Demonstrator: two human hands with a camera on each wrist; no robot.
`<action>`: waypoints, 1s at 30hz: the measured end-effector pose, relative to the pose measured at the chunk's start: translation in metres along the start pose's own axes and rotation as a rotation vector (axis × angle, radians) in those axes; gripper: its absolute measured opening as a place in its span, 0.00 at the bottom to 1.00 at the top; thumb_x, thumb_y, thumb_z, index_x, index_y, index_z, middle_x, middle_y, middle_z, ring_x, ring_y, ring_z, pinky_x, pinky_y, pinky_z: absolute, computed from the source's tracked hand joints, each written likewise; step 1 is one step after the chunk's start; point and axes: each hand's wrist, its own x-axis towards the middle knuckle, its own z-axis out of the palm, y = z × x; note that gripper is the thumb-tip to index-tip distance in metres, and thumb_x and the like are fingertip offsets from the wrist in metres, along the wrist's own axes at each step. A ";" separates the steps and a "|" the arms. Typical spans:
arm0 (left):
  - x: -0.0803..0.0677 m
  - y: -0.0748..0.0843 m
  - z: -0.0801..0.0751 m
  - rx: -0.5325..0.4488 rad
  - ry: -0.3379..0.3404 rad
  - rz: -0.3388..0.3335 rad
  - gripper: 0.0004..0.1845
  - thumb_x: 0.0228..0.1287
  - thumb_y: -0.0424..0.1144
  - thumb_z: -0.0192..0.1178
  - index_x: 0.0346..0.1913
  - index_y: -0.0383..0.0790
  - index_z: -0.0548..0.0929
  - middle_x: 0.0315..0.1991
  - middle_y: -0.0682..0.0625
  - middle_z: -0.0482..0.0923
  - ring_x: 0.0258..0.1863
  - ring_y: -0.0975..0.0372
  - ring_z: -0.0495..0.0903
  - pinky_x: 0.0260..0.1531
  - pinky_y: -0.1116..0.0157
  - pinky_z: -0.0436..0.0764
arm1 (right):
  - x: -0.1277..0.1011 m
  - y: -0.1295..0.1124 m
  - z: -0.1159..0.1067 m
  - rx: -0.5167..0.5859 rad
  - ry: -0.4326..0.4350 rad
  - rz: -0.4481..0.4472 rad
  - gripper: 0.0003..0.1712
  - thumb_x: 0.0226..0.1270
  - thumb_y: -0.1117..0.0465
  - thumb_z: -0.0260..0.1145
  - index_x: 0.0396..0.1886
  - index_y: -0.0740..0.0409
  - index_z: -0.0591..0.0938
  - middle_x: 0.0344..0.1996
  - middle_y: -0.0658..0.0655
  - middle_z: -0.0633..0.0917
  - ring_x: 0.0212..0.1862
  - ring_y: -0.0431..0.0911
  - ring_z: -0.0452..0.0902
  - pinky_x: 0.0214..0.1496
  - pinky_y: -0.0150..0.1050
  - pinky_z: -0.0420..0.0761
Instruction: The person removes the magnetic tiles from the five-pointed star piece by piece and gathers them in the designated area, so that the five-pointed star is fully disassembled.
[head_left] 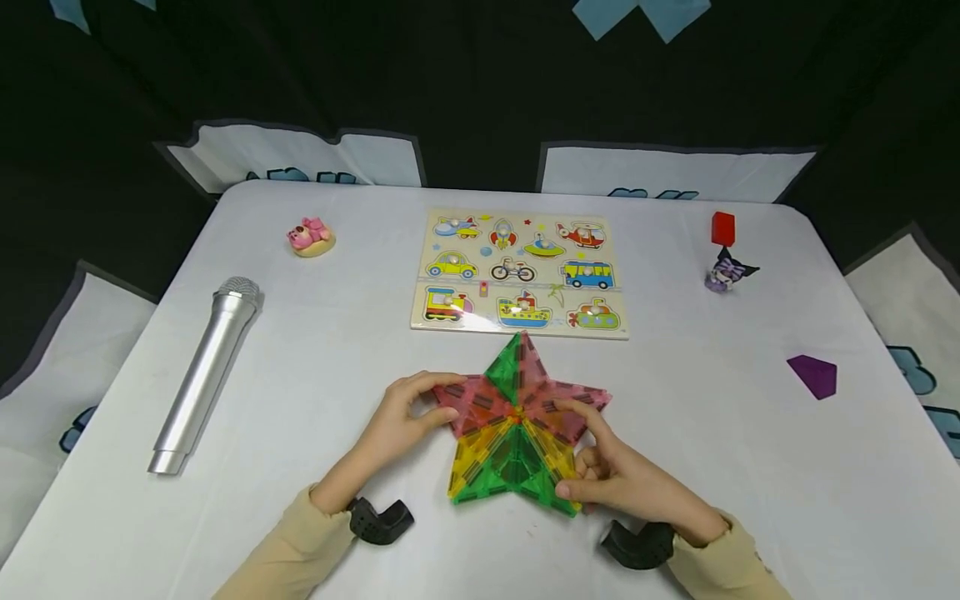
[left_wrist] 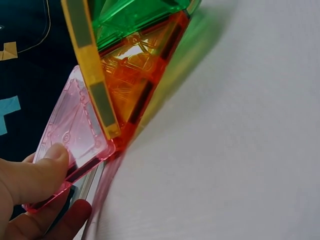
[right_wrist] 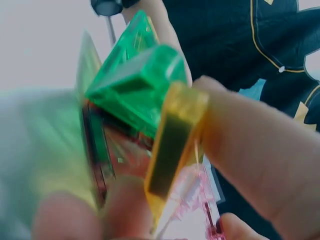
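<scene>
Left hand (head_left: 401,417) pinches pink tip, right hand (head_left: 611,471) grips yellow corner of tile star (head_left: 517,425), steadying it on tabletop (head_left: 750,467).

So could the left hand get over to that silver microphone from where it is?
Probably yes. The silver microphone lies on the left hand's side with only bare white table between them. But that hand pinches a pink tile of the star, so it would have to let go first.
</scene>
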 end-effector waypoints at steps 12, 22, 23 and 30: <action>0.001 -0.003 0.001 -0.052 -0.037 -0.025 0.18 0.52 0.30 0.64 0.49 0.37 0.79 0.43 0.48 0.79 0.34 0.57 0.70 0.37 0.60 0.68 | -0.003 0.007 0.007 0.246 -0.034 0.050 0.38 0.65 0.67 0.57 0.61 0.56 0.40 0.26 0.56 0.71 0.26 0.45 0.76 0.31 0.45 0.78; 0.001 0.002 -0.001 -0.098 -0.037 -0.051 0.17 0.54 0.30 0.63 0.49 0.37 0.79 0.44 0.48 0.78 0.36 0.58 0.69 0.38 0.60 0.68 | -0.002 0.010 0.009 0.218 0.010 0.058 0.33 0.65 0.65 0.57 0.59 0.64 0.47 0.30 0.59 0.73 0.29 0.41 0.71 0.32 0.32 0.72; 0.001 0.002 -0.001 -0.100 -0.036 -0.054 0.17 0.54 0.30 0.63 0.49 0.37 0.79 0.44 0.48 0.78 0.36 0.57 0.69 0.38 0.60 0.68 | -0.002 0.010 0.009 0.220 0.010 0.055 0.33 0.65 0.65 0.57 0.59 0.64 0.47 0.30 0.59 0.73 0.29 0.41 0.71 0.32 0.32 0.73; 0.000 -0.004 -0.001 -0.101 -0.027 -0.057 0.18 0.54 0.31 0.63 0.49 0.37 0.79 0.43 0.48 0.78 0.35 0.57 0.69 0.38 0.60 0.67 | -0.001 0.007 0.010 0.276 0.017 0.003 0.33 0.65 0.69 0.56 0.60 0.69 0.47 0.28 0.60 0.74 0.25 0.42 0.72 0.29 0.34 0.75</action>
